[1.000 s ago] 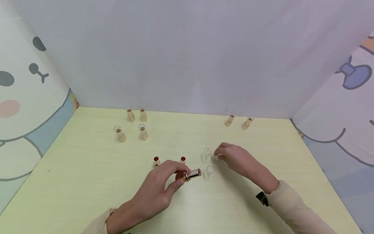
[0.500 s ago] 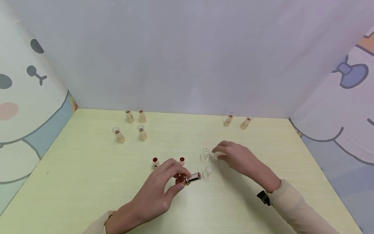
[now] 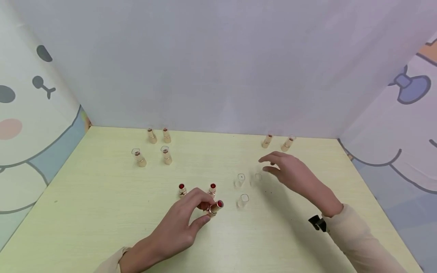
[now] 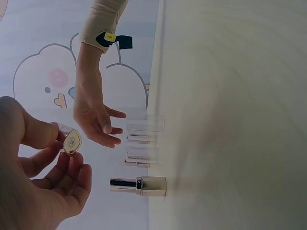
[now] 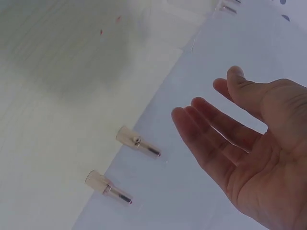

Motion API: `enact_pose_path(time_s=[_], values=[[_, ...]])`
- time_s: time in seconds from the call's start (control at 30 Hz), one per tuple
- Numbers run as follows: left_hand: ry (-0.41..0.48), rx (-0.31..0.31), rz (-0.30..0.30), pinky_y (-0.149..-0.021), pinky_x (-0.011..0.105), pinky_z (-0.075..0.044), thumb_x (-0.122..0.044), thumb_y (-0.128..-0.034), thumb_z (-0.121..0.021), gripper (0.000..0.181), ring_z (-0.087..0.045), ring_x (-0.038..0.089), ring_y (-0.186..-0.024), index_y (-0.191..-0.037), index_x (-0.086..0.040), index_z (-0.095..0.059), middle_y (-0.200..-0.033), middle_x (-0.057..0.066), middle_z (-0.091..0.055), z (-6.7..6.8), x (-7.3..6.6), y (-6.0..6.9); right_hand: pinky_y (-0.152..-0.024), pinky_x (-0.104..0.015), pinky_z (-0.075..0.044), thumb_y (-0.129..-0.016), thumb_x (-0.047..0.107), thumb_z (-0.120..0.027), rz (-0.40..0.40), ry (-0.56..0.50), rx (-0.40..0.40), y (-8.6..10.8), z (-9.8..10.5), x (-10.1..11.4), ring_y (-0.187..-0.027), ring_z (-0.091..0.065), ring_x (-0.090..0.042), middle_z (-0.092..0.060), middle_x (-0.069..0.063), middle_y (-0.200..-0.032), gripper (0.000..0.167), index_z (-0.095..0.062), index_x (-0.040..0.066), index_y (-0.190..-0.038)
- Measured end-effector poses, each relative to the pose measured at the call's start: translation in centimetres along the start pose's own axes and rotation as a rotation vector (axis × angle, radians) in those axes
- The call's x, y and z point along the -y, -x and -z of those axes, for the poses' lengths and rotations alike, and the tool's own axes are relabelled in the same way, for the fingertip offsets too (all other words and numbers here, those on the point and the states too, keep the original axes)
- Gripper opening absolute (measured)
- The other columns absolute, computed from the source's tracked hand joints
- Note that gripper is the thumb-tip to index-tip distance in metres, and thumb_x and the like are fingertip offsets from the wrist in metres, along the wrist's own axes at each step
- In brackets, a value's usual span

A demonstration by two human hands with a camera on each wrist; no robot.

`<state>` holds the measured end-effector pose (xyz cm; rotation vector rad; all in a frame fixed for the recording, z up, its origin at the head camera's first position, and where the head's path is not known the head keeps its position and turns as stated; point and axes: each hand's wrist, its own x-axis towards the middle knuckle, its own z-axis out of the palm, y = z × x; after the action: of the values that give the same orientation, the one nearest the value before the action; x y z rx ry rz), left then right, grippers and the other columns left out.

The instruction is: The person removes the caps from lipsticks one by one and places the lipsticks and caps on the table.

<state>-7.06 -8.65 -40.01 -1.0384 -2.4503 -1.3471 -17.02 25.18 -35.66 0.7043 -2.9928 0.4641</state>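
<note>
My left hand [image 3: 177, 223] pinches an uncapped lipstick [image 3: 216, 206] between thumb and fingers, tilted with its red tip up and to the right. In the left wrist view, the square base of this lipstick [image 4: 72, 142] faces the camera. My right hand [image 3: 295, 174] is raised over the table with fingers spread and holds nothing, as the right wrist view of the hand [image 5: 268, 148] confirms. Just left of it stands a clear cap [image 3: 257, 178], with a second clear cap [image 3: 241, 180] beside it and a third clear cap [image 3: 243, 200] nearer me.
Two uncapped lipsticks, a left one [image 3: 182, 190] and a right one [image 3: 212, 189], stand behind my left hand. Several lipsticks [image 3: 166, 156] stand at the back left, and two more [image 3: 268, 141] at the back right. Small red specks [image 3: 268, 192] mark the pale tabletop [image 3: 85, 212].
My right hand has let go of the clear cap and moved up and right, leaving it standing. My left hand has tipped the lipstick more upright and shifted it slightly left.
</note>
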Motion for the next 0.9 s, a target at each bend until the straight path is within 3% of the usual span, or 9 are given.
enact_pose_path(time_s=[0.23, 0.47, 0.57, 0.7, 0.9], values=[[-0.036, -0.002, 0.052, -0.088, 0.027, -0.056, 0.003, -0.0878, -0.078, 0.04, -0.058, 0.001, -0.099, -0.116, -0.021, -0.061, -0.11, -0.018, -0.06, -0.4, 0.5, 0.3, -0.072, -0.04, -0.056, -0.099, 0.01, -0.071, -0.127, -0.093, -0.094, -0.4, 1.5, -1.7, -0.105, -0.071, -0.031, -0.074, -0.012, -0.122, 0.029, -0.071, 0.01, -0.129], [-0.087, -0.021, 0.119, -0.085, 0.029, -0.058, -0.003, -0.0856, -0.083, 0.037, -0.06, 0.0, -0.095, -0.111, -0.021, -0.063, -0.106, -0.02, -0.061, -0.9, 1.1, 0.6, -0.081, -0.052, -0.06, -0.101, 0.011, -0.07, -0.196, -0.127, -0.292, -0.7, 1.9, -3.5, -0.103, -0.07, -0.034, -0.073, -0.018, -0.123, 0.024, -0.071, 0.005, -0.124], [-0.095, -0.021, 0.146, -0.083, 0.029, -0.059, -0.004, -0.0853, -0.083, 0.035, -0.062, 0.002, -0.093, -0.109, -0.021, -0.064, -0.104, -0.02, -0.063, -1.1, 1.2, 0.7, -0.08, -0.047, -0.061, -0.101, 0.012, -0.07, -0.247, -0.141, -0.356, -1.0, 1.8, -4.4, -0.103, -0.07, -0.034, -0.073, -0.018, -0.122, 0.023, -0.071, 0.004, -0.122], [-0.103, -0.017, 0.186, -0.082, 0.028, -0.059, -0.004, -0.0853, -0.083, 0.033, -0.065, 0.005, -0.091, -0.108, -0.021, -0.065, -0.103, -0.019, -0.065, -1.4, 1.5, 0.7, -0.08, -0.044, -0.059, -0.101, 0.015, -0.068, -0.315, -0.169, -0.395, -1.4, 1.6, -5.7, -0.109, -0.069, -0.038, -0.071, -0.02, -0.128, 0.028, -0.069, 0.003, -0.127], [-0.111, -0.013, 0.232, -0.081, 0.026, -0.059, -0.005, -0.0841, -0.085, 0.032, -0.065, 0.005, -0.09, -0.105, -0.02, -0.066, -0.101, -0.018, -0.065, -1.8, 1.7, 0.7, -0.092, -0.058, -0.057, -0.103, 0.02, -0.067, -0.382, -0.227, -0.401, -2.0, 1.1, -7.2, -0.118, -0.063, -0.045, -0.064, -0.027, -0.137, 0.043, -0.059, -0.001, -0.139]])
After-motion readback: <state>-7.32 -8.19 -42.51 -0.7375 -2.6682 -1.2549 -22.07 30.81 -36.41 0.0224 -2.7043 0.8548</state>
